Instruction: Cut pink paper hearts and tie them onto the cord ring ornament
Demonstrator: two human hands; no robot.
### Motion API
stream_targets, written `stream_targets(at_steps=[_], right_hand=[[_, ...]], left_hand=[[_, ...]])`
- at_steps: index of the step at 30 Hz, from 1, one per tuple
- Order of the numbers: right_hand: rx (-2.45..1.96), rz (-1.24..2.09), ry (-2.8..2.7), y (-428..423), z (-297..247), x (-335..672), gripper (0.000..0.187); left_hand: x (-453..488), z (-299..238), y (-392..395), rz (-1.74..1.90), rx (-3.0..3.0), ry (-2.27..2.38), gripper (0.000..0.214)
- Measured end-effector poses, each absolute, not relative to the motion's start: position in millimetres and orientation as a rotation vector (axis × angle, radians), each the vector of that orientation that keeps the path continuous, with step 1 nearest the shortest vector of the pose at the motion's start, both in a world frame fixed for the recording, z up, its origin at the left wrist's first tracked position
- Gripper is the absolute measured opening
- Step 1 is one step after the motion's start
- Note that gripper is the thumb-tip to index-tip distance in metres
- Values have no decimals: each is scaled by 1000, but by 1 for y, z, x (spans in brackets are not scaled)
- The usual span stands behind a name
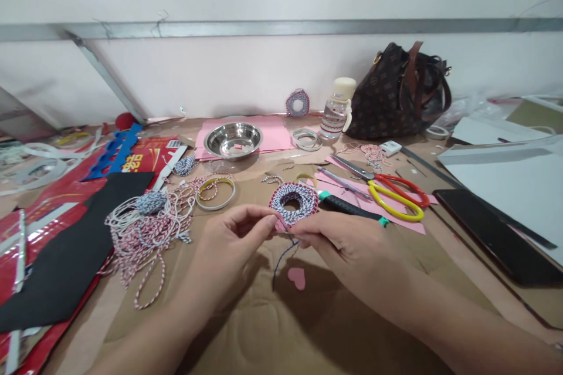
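In the head view, a small ring [294, 205] wrapped in blue-and-white twisted cord, with a pink-red outer edge, sits just beyond my fingertips. My left hand [244, 231] is closed in a pinch at its lower left edge, on a thin cord. Opposite it, my right hand [341, 237] pinches the same cord below the ring. A dark blue end of the thin cord [278, 263] dangles between the hands. Whether the fingers also grip the ring is hidden. Under them, a pink paper heart [297, 278] lies on the cardboard [246, 328].
Left are tangled cords [141, 234], a tape roll [215, 193] and black sheet [74, 252]. Scissors [382, 184], a black-and-green cutter [352, 208] and phone [497, 234] lie right. Behind stand a steel bowl [233, 151], bottle [338, 111], handbag [398, 93] and another cord ring [291, 111].
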State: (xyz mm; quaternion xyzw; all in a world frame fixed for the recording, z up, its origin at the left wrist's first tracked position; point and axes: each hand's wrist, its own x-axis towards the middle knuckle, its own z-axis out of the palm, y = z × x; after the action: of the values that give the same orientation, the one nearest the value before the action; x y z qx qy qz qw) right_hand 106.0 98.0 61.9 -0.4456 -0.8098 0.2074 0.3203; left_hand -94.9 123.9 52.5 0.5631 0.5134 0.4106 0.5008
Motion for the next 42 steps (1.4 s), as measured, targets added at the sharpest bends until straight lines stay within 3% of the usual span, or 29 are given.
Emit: stream_targets(at_steps=[14, 42], right_hand=[[-1302, 423, -2216, 100, 54, 108, 21], [-1368, 524, -2093, 101, 52, 102, 10]], left_hand=[[-93, 56, 121, 997, 1362, 1225, 13], [-92, 52, 121, 981, 1317, 1197, 19]])
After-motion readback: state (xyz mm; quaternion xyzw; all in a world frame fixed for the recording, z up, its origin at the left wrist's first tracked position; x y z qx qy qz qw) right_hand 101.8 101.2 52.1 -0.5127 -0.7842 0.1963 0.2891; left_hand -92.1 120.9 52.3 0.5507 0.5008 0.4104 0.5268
